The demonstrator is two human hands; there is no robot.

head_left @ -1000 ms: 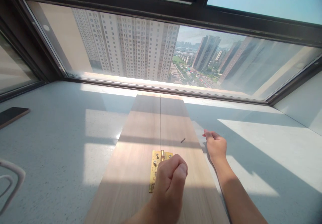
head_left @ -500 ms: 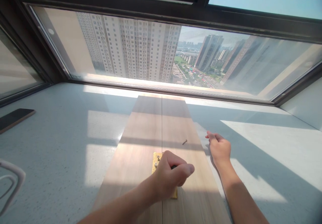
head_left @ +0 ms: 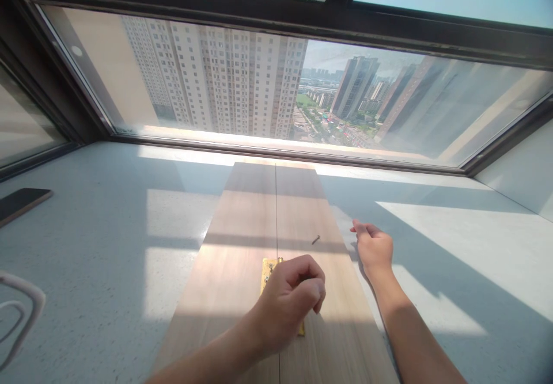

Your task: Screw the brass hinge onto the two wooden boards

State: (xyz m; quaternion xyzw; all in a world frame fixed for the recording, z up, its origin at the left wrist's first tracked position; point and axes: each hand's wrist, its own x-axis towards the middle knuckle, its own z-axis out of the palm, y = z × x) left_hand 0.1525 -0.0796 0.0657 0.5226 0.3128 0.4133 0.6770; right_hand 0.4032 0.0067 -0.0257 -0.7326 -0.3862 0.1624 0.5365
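Two light wooden boards lie side by side on a grey sill, running toward the window. A brass hinge sits across their seam, mostly hidden under my left hand. That hand is a closed fist over the hinge, and what it grips is hidden. A small dark screw lies loose on the right board. My right hand rests on the sill against the right board's edge, fingers loosely bent, with nothing in it.
A dark phone lies at the far left of the sill. A white looped object shows at the lower left edge. The big window with its dark frame closes off the far side; a wall rises at the right.
My left fist has turned over the hinge, the wrist rolling and the forearm swinging in from the left. The right hand has barely moved.
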